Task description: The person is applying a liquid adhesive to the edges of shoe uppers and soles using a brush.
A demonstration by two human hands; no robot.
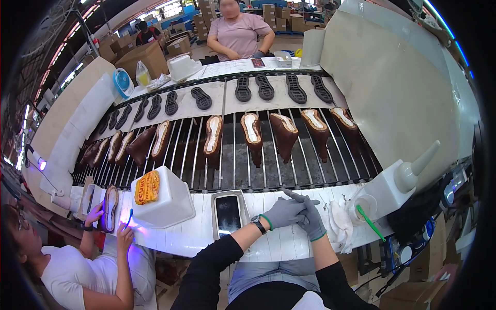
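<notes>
Gloved left hand (284, 213) and right hand (312, 221) press together above the counter (268, 249), finger closure indeterminable; brown shoe uppers (251, 129) line metal rods (233, 150), black soles (243, 89) lie beyond, none visibly joined.

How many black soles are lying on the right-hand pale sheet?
4 on that sheet: the first sole at left, the second sole close beside it, the third sole after a wider gap, and the fourth sole at far right. None seems hidden.

A round blue fan (123, 82) stands near a clear bag (143, 75) and a brown carton (155, 58)
</notes>
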